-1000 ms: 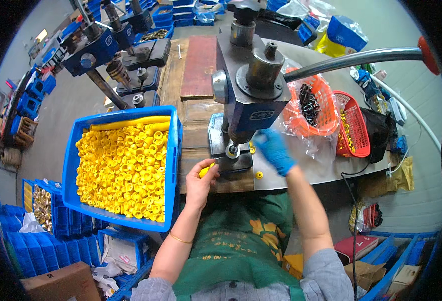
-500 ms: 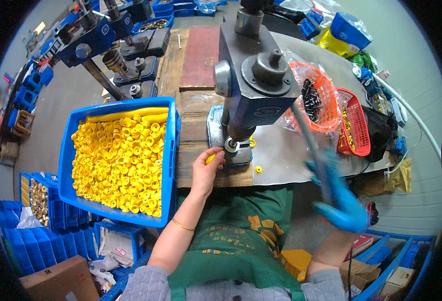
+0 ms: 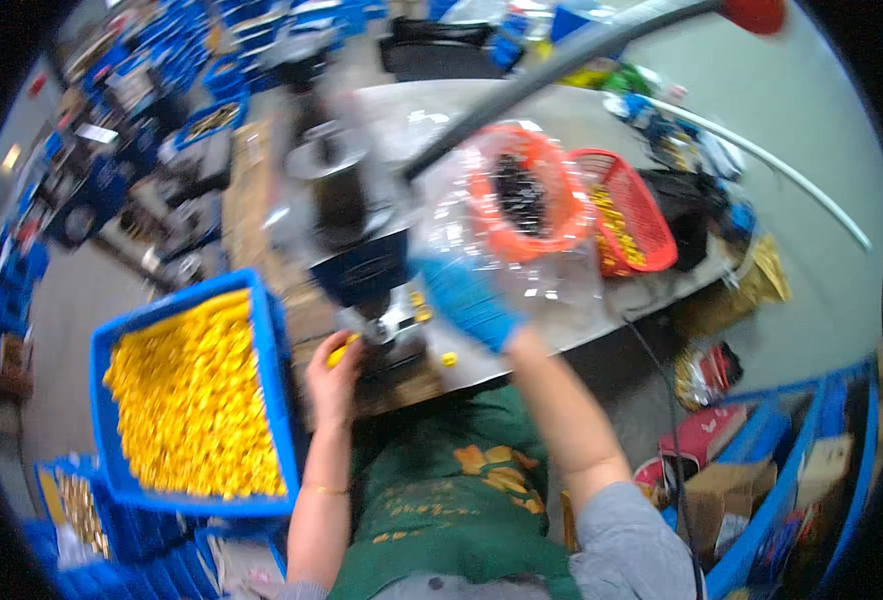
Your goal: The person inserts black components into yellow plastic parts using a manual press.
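My left hand (image 3: 332, 378) is closed on a small yellow plastic cap (image 3: 342, 350), just left of the hand press. The dark press head (image 3: 361, 268) stands over its base, blurred by motion. My right hand (image 3: 469, 302), in a blue glove, reaches in at the right side of the press. Its fingers are smeared and partly hidden, so I cannot see what they hold. Close to the glove lie yellow caps (image 3: 421, 308) at the press, and one yellow piece (image 3: 448, 359) on the grey sheet. The press's grey lever (image 3: 561, 68) slants up to a red knob (image 3: 756, 12).
On the left, a blue bin (image 3: 279, 400) is heaped with yellow caps (image 3: 196, 400). An orange basket (image 3: 481, 200) of dark small parts, in clear plastic, and a red basket (image 3: 651, 225) with yellow parts stand at right. More presses (image 3: 176, 215) stand far left.
My right hand has left the lever's side and moved left to the press. The lever has swung up. The whole view has shifted; my left hand stays beside the press with a yellow cap.
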A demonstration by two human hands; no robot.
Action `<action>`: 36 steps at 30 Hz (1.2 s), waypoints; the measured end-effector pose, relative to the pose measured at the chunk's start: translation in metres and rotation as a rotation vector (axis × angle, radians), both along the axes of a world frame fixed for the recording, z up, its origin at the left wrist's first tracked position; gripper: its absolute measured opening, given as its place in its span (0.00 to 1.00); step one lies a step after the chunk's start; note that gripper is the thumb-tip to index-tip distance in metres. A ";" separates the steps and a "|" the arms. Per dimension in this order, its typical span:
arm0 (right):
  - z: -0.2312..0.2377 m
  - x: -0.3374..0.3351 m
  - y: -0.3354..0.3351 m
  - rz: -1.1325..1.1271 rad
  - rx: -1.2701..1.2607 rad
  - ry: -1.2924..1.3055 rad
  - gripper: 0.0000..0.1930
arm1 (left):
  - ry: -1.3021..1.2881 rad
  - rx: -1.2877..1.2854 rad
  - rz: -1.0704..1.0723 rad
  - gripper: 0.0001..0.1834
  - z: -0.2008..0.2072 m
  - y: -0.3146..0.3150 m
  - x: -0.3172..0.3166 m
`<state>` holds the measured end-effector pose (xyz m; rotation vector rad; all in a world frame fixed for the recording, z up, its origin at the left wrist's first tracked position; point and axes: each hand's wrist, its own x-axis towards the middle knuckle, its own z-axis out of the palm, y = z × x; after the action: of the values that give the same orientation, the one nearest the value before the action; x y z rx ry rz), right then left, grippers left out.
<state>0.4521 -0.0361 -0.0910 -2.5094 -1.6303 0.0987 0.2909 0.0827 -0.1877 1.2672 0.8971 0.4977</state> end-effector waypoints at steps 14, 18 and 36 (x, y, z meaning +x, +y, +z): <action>-0.087 -0.031 0.013 -0.080 0.621 0.835 0.11 | 0.093 0.814 -0.152 0.09 0.016 0.000 0.007; -0.084 -0.019 -0.008 -0.210 0.767 0.652 0.11 | 0.104 0.965 -0.209 0.08 0.006 -0.001 0.016; -0.056 -0.010 0.035 0.195 0.178 0.199 0.15 | -0.232 -0.245 0.047 0.08 -0.004 0.006 -0.018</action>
<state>0.4424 -0.0013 -0.1465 -2.1333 -1.7150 0.2077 0.2734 0.0884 -0.1915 0.9464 0.7670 0.5425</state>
